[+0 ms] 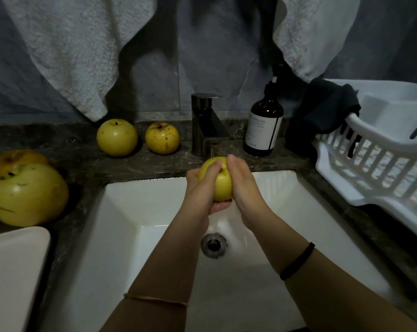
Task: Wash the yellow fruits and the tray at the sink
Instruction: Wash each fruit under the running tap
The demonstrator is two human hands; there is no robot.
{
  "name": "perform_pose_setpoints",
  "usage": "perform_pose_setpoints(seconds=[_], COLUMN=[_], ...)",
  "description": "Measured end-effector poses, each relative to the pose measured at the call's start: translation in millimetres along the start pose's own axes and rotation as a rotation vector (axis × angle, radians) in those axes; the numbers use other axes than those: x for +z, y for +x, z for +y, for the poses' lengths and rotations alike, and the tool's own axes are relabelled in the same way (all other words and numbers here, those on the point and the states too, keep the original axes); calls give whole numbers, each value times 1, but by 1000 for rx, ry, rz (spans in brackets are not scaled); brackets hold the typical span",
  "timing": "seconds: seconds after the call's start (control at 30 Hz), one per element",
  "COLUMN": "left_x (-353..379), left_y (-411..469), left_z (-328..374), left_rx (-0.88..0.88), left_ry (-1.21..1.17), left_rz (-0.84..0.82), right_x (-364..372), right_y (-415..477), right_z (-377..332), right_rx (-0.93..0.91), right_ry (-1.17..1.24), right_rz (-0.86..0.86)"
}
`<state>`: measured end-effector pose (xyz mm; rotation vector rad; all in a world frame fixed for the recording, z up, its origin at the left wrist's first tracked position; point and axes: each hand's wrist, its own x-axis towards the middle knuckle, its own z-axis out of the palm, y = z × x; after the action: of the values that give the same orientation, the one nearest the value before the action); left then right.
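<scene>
Both hands curl round one yellow fruit [223, 185] under the faucet [207, 123], over the sink [154, 212] — left hand [200, 185] beneath, right hand [243, 188] beside. I count two fruits by the wall [117, 137] and two fruits far left [26, 194]. The white tray [13, 271] — I think — waits lower left.

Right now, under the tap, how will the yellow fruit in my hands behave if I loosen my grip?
Probably slippery: the yellow fruit looks smooth, with water dripping beneath it. Being round, it would likely roll in the sink if dropped.
</scene>
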<state>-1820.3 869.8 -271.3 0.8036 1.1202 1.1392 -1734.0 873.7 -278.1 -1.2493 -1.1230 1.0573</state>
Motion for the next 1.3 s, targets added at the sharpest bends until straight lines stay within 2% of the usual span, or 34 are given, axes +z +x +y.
perform_pose_setpoints(seconds=[0.23,0.3,0.43,0.57,0.73,0.87,1.0,1.1,1.3], left_x=[-6,-7,-6,-8,-5,-6,-6,-6,-9], left_y=[-5,-7,-9,-10,-3,-1,-2,-5,-4], left_z=[4,5,8,10,2,4,4,5,3], left_rx=[-353,-384,-434,-386,-238,-165,-222,-316,-318], left_ry=[-483,-470,-407,-373,-242,-162,-117,-191,-196], left_rz=[6,-1,-118,-164,-100,-53,2,25,57], right_x=[8,7,0,-1,-2,-2,-4,0,0], right_y=[-7,-8,-7,-9,-8,-12,-14,-14,-16], right_z=[7,7,8,8,6,1,-2,-2,-1], right_rx=[-224,-259,-230,-255,-175,-188,-193,-211,-199], right_ry=[-381,-449,-517,-617,-596,-541,-581,-530,-526], right_rz=[-142,-129,-46,-29,12,74,81,30,-38])
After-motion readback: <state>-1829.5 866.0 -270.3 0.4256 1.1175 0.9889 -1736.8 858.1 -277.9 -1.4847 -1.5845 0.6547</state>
